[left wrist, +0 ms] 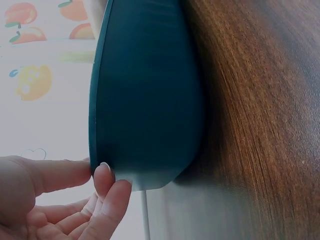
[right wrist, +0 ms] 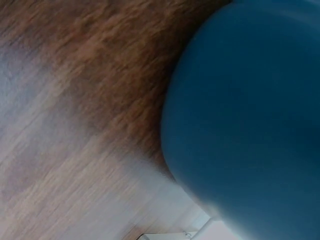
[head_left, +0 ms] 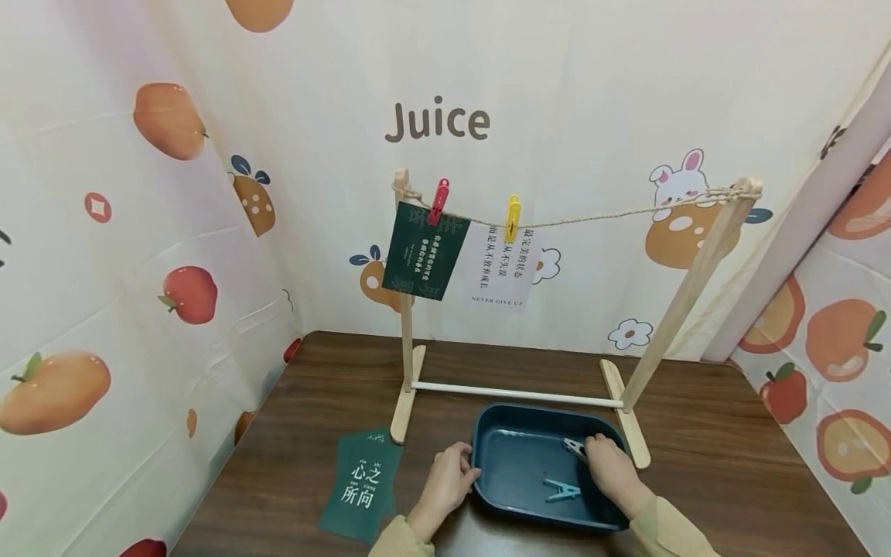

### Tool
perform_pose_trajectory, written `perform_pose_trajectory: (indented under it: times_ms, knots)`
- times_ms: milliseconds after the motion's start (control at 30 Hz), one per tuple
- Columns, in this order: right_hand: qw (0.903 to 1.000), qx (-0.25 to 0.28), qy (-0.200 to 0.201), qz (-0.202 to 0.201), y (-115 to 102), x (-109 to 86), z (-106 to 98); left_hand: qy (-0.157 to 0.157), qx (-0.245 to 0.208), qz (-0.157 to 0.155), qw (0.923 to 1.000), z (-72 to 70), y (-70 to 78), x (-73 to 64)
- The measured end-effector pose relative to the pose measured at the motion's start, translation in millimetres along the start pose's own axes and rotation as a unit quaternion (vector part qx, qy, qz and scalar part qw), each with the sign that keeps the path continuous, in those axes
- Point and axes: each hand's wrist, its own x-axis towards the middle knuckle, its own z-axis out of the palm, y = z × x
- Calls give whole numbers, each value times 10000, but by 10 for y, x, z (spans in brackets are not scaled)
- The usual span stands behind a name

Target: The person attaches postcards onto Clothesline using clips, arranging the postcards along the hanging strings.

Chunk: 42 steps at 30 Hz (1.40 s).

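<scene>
A dark blue tray (head_left: pixel 529 526) stands on the table. At its left end my left hand (head_left: pixel 448 478) pinches the rim; the left wrist view shows thumb and fingertips (left wrist: pixel 104 182) on either side of the tray wall (left wrist: pixel 145 100). Inside the tray's right part, my right hand (head_left: pixel 612 468) holds a pale grey clothespin (head_left: pixel 575 449), partly hidden by the fingers. A light blue clothespin (head_left: pixel 561 490) lies on the tray floor nearby. In the right wrist view only the tray's outer wall (right wrist: pixel 240 120) and wood appear; the hand is out of sight there.
Behind the tray, a wooden stand (head_left: pixel 689 302) carries a string (head_left: pixel 599 219). A red clothespin (head_left: pixel 438 203) clips a green card (head_left: pixel 425 255) to it, a yellow clothespin (head_left: pixel 513 218) a white card (head_left: pixel 497 278). Overlapping green cards (head_left: pixel 362 510) lie left.
</scene>
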Motion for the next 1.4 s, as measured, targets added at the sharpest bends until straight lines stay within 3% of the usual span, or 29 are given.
perform_pose_trajectory:
  times_ms: [467, 767, 967, 1400]
  knots:
    - [9993, 249, -239, 172, -35, -23, -25, 132, 337, -5, 9993, -4, 13, -5]
    - [9968, 551, -516, 260, -48, -38, -128, 752, 211, 68, 9969, -87, -86, -64]
    - [9928, 935, -589, 466, -43, -47, -168, 1042, 478, -137, 9933, -209, -182, -107]
    - [9794, 1741, -341, 968, -55, -62, -238, 1556, 861, -664, 9818, -449, -472, -213]
